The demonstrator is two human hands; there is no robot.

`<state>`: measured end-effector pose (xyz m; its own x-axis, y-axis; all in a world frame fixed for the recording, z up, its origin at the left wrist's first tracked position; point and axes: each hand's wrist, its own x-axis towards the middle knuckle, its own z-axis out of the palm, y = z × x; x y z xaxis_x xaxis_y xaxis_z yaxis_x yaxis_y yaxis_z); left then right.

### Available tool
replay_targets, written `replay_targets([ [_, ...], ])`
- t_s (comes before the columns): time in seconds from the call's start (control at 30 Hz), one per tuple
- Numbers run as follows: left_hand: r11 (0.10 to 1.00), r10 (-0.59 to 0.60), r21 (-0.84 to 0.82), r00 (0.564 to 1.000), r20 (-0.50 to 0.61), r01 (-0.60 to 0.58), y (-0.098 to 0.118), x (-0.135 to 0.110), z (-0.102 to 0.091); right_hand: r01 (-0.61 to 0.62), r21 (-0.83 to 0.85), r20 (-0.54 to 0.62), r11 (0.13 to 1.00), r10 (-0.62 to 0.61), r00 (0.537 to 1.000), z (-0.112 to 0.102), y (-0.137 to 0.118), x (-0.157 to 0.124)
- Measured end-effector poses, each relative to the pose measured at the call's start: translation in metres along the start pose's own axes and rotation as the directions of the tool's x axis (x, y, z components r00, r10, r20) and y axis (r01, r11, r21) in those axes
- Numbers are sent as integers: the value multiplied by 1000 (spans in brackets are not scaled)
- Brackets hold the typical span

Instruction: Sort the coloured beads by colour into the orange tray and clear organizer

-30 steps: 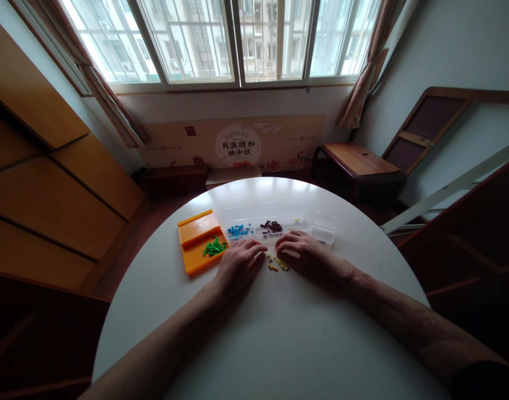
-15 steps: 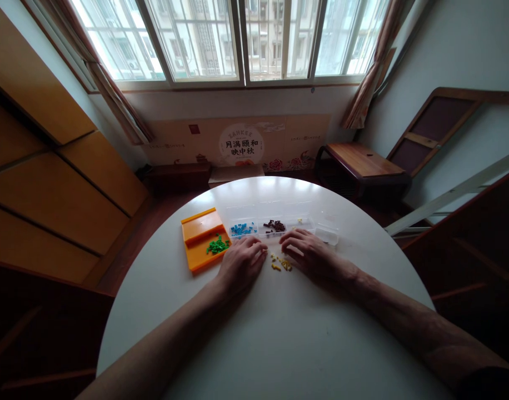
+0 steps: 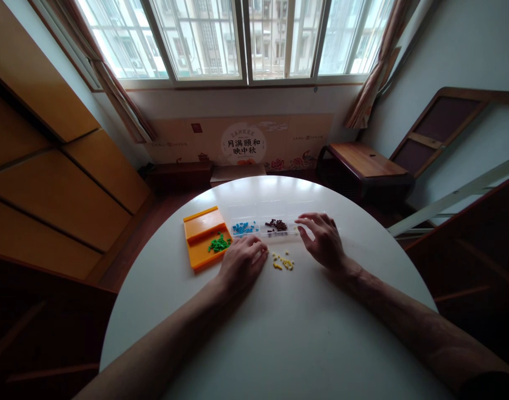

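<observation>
My left hand [image 3: 241,262] rests on the white round table [image 3: 279,333], fingers loosely curled, just left of a small heap of yellow pieces [image 3: 283,261]. My right hand [image 3: 323,239] hovers with fingers spread over the right end of a clear compartment box [image 3: 263,228]. The box holds blue pieces [image 3: 243,227] and dark brown pieces [image 3: 276,225] in separate compartments. An orange tray [image 3: 204,241] with green pieces [image 3: 219,243] lies left of the box, close to my left hand.
A low wooden bench [image 3: 360,161] stands beyond the table on the right. Wooden panels lean at the left and right walls. A printed cardboard sheet [image 3: 241,143] stands under the window.
My right hand has lifted off the table beside the yellow pieces and moved up and right over the clear box's right end. The left hand has barely moved.
</observation>
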<state>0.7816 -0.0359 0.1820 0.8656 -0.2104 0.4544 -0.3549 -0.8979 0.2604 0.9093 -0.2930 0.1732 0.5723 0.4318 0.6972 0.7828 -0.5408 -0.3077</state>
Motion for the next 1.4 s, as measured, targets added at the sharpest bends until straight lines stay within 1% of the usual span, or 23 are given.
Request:
replay_targets([
  [0.1,1000,-2,2,1000,10,2,0,-1,1,38,52,54,998,-41,998,1,-6,-3],
  [0.2,1000,4,4,1000,23,-4,-2,-1,2,134,137,116,981,-150,982,1,-12,-4],
  [0.33,1000,8,7,999,38,-8,-4,-2,3,250,234,170,940,-292,941,0,-17,-5],
  [0.47,999,47,-17,999,14,-47,-2,-1,2,332,299,213,894,-402,890,-2,-20,-4],
  [0.53,995,92,-32,996,-13,-92,-1,0,2,360,317,220,878,-437,872,-3,-22,-3],
  [0.7,975,215,-41,975,-54,-217,1,-1,2,404,329,224,854,-486,845,-2,-27,-1],
  [0.77,969,243,-35,969,-51,-245,2,-1,3,428,322,206,845,-504,839,-1,-28,-1],
  [0.87,967,250,-30,967,-60,-252,2,0,3,447,313,183,838,-515,838,1,-27,-2],
  [0.93,973,227,-30,969,-94,-230,2,0,3,432,301,172,850,-494,852,2,-25,-3],
  [1.0,985,166,-26,979,-121,-171,2,0,3,377,265,138,888,-422,896,2,-21,-3],
  [1.07,997,78,-9,990,-119,-80,2,0,2,278,197,67,940,-296,953,2,-14,-2],
  [1.13,1000,2,19,995,-102,0,3,-1,0,162,105,-14,981,-162,987,1,-6,0],
  [1.2,998,-39,43,996,-80,43,5,-1,-2,66,8,-60,998,-66,996,1,2,1],
  [1.27,997,-47,51,998,-53,49,6,-1,-3,2,-73,-64,997,-7,998,1,7,2],
  [1.33,998,-36,49,999,-33,38,7,-1,-3,-24,-115,-46,993,18,999,2,8,2],
  [1.4,999,-20,48,999,-29,22,7,-1,-3,-18,-122,-22,992,15,1000,4,6,1],
])
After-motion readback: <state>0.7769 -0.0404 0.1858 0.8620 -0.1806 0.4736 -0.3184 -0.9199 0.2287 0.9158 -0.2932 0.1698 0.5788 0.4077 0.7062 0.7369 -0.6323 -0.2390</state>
